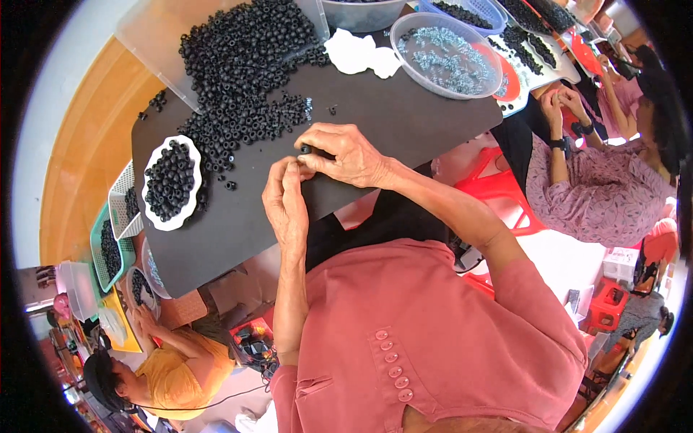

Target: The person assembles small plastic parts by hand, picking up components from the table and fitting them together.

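My right hand (346,155) is closed, pinching a small round black piece (306,149) with a hollow end between thumb and fingers. Against its fingertips is my left hand (286,198), also closed in a pinch; what it grips, if anything, is too small to make out. Both hands are above a dark work mat (404,108). A large heap of similar black pieces (245,61) spills out of a tipped clear plastic bin (155,54) onto the mat. Left of my hands, a white scalloped dish (197,180) holds more of them.
A clear round bowl (393,54) of small transparent parts stands at the far right, with crumpled white tissue (354,52) beside it. White (121,198) and green baskets (97,249) line the left edge. Co-workers sit on the left (180,372) and right (599,184), near a red stool (498,191).
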`<state>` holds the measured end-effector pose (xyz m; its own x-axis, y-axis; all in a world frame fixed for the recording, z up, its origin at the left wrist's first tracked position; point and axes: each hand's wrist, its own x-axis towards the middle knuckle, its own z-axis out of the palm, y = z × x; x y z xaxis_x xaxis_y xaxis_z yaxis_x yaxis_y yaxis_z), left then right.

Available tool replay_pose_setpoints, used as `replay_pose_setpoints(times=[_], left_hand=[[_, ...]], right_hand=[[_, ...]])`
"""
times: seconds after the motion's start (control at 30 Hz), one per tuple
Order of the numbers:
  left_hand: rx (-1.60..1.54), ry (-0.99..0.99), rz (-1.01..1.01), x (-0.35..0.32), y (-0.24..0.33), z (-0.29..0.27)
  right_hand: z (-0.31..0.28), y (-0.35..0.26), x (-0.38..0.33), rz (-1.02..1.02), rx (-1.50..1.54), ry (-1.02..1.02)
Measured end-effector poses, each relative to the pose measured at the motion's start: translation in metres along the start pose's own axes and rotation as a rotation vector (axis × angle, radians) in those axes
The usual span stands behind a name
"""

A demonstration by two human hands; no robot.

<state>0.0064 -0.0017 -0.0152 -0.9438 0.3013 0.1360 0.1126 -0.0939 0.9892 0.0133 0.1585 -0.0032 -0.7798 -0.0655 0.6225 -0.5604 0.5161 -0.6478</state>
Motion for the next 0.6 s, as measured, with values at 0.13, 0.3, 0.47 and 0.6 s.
replay_pose_setpoints(times=[0.13, 0.3, 0.47, 0.6], left_hand=[[0.009, 0.017, 0.011, -0.001, 0.003, 0.003], [-0.021, 0.034, -0.005, -0.003, 0.009, 0.002], [-0.053, -0.001, -0.006, 0.000, 0.012, 0.006], [-0.075, 0.020, -0.063, -0.002, 0.010, 0.004]], right_hand=[[-0.015, 0.000, 0.012, 0.042, -0.041, -0.005], [-0.089, 0.029, 0.086, -0.010, -0.302, 0.056], [-0.132, 0.047, 0.161, -0.020, -0.909, 0.284], [-0.092, 0.053, 0.145, 0.169, -0.311, 0.010]])
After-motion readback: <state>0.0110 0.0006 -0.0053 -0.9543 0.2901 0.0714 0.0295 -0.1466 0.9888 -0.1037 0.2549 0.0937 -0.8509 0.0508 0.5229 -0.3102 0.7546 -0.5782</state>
